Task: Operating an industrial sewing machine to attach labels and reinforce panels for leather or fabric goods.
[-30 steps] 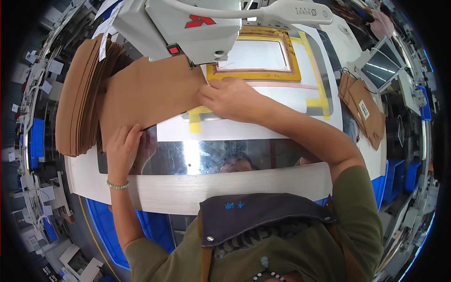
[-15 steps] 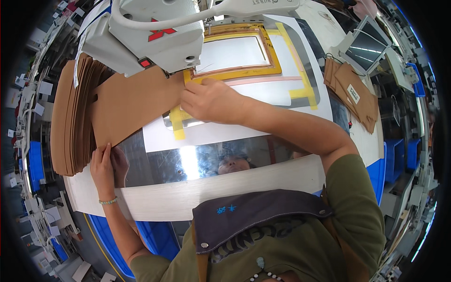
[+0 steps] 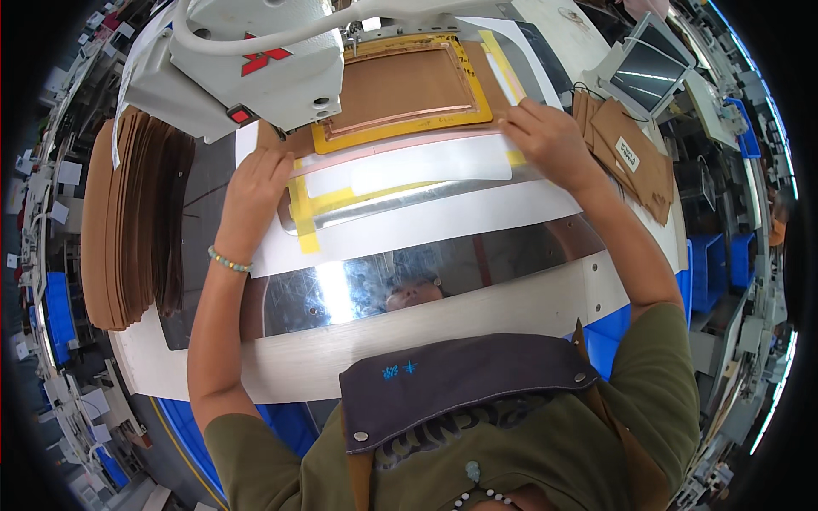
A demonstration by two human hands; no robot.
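A flat brown fabric-like panel [image 3: 400, 89] lies beneath a yellow rectangular frame [image 3: 406, 134] and shows through its opening. My left hand [image 3: 254, 192] is closed, its fingertips pinching the panel's left end beside the machine head. At the other end my right hand [image 3: 552, 143] pinches the panel's right edge with bent fingers. Under the panel is a white sheet [image 3: 477, 204] with strips of yellow tape [image 3: 300, 213] and a pink line. The white sewing machine head [image 3: 273, 72] hides part of the frame's upper left and the panel's far edge.
A thick pile of brown panels [image 3: 119, 221] stands at the left. More brown pieces [image 3: 635, 162], one with a white label, lie at the right below a screen [image 3: 648, 72]. A shiny metal plate [image 3: 511, 251] runs along the near side. Blue bins [image 3: 707, 272] stand beyond the table's right.
The panel has moved right from the stack and now lies under the frame. My left hand came up and right to its left end; my right hand travelled right to the opposite end.
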